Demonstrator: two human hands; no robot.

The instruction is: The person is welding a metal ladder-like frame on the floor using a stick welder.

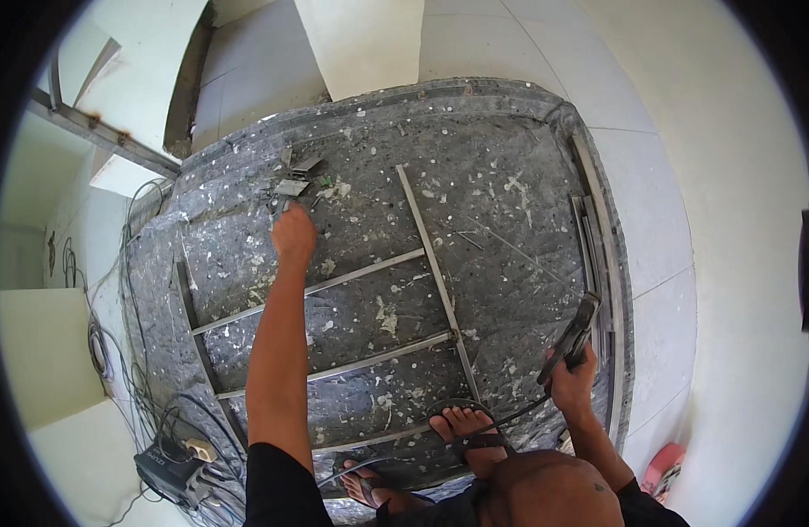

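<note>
My left hand (pixel 294 234) reaches far forward to a small pile of flat metal offcuts (pixel 292 187). Its fingers are curled closed at the pile's near edge; what they grip, if anything, is hidden. At the right, my right hand (pixel 573 383) grips a dark welding electrode holder (pixel 569 338), its cable running back past my foot. A thin electrode rod (pixel 527 256) sticks out from the holder's jaws toward the upper left. Between my arms lies a metal frame of square tubes, with a long bar (pixel 431 255) and crossbars (pixel 361 274) joining a left side bar (pixel 202 351).
A paint-spattered grey sheet (pixel 510 132) covers the floor. Long metal tubes (pixel 591 237) lie along its right edge. At lower left stand a dark machine (pixel 166 470) and tangled cables (pixel 128 351). My sandalled foot (pixel 462 423) rests by the frame. A pink sandal (pixel 664 465) lies lower right.
</note>
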